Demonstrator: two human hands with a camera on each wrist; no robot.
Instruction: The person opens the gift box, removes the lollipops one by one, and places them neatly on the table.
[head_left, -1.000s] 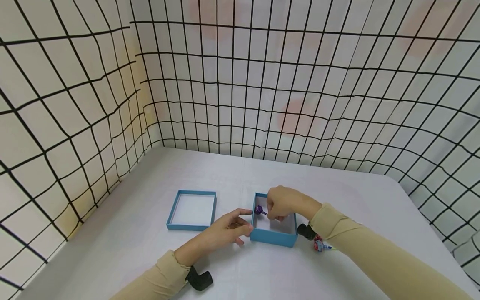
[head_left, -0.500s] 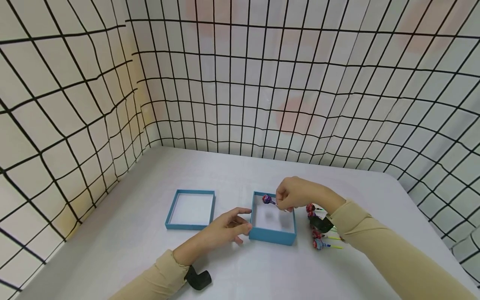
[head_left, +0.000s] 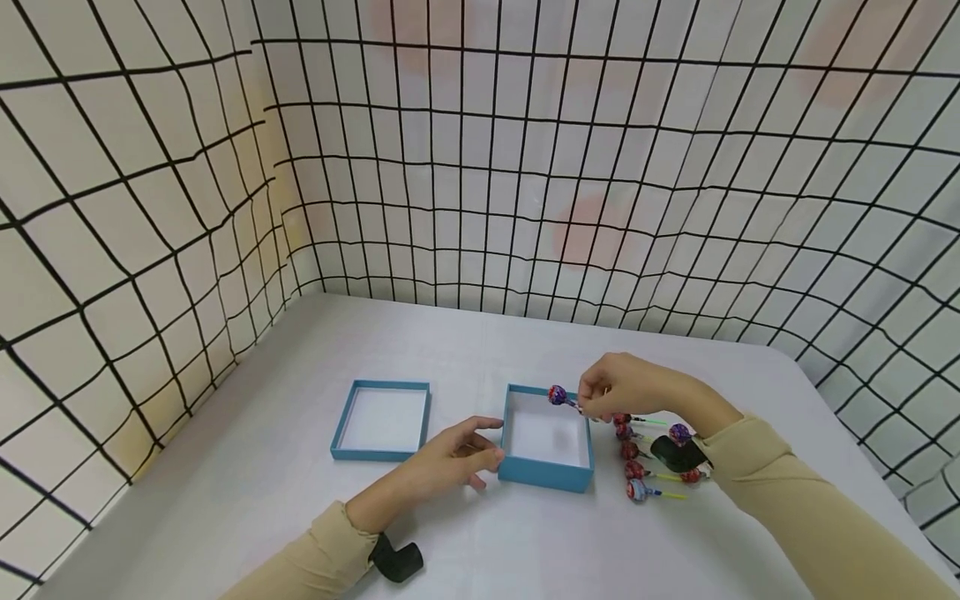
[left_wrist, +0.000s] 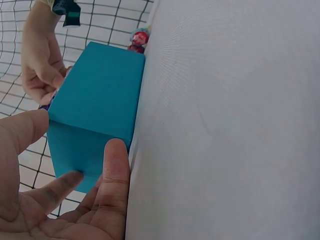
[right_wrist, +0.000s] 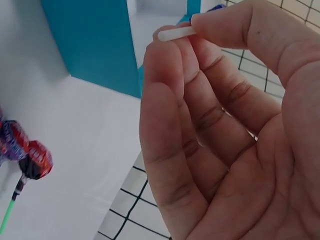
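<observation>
My right hand [head_left: 637, 385] pinches the white stick [right_wrist: 176, 33] of a lollipop [head_left: 557, 395] with a purple, shiny wrapper. The lollipop is up near the back right corner of an open blue box [head_left: 546, 473], its head over the box's back edge in the head view. My left hand [head_left: 453, 454] is at the box's left side, fingers spread and loosely extended. In the left wrist view its fingertips rest against the blue outer walls [left_wrist: 97, 90]. The inside of the box shows a bare white floor with a soft shadow.
A shallow blue lid [head_left: 375, 456] lies inside-up on the left. Right of the box, several wrapped lollipops [head_left: 636, 490] lie in a column, sticks pointing right. Beside them are a purple one [head_left: 679, 433] and a red one [head_left: 691, 476], partly behind the right wrist. Black-gridded white walls enclose the table.
My right hand has lifted the purple lollipop from inside the box and carried it up and right, uncovering the lollipops beside the box. The left hand has stayed in place.
</observation>
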